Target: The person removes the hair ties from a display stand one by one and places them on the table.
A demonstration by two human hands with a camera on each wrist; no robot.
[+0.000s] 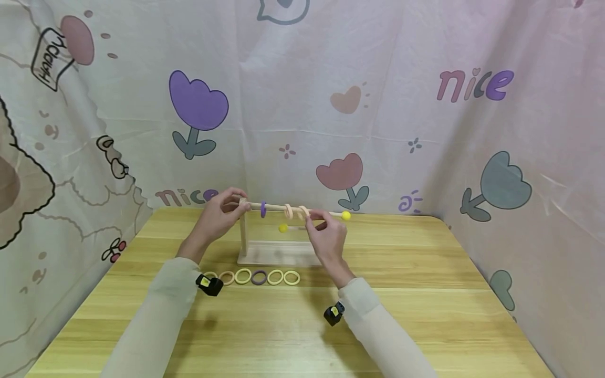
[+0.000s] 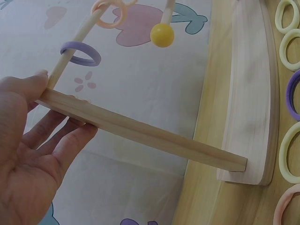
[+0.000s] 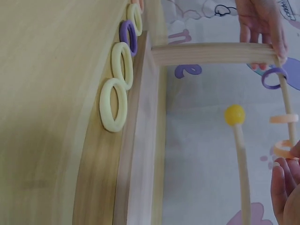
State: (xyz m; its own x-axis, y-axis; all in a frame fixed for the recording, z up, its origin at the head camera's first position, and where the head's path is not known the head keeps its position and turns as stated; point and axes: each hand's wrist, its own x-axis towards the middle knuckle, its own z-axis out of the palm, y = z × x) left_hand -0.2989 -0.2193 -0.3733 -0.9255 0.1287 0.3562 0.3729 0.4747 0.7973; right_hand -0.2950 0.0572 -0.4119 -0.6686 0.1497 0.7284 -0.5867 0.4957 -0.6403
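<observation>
Done: purple ring [image 1: 263, 209] and two peach rings [image 3: 283, 118] are threaded on rod [image 1: 275, 207] | Grip: post [image 1: 243, 231] is pinched by left hand [image 1: 218, 212], rightmost peach ring [image 3: 281, 153] by right hand [image 1: 328, 236] | Remaining — seemingly — six rings [image 1: 252, 277], laid near side of stand [image 1: 279, 253]

Wooden table [image 1: 269, 331] | pale stand [image 1: 279, 254], upright | six rings [image 1: 259, 283], flat in row, just in front

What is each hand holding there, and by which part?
The left hand grips the wooden post by its top end; the right hand pinches a peach ring by its rim.
</observation>
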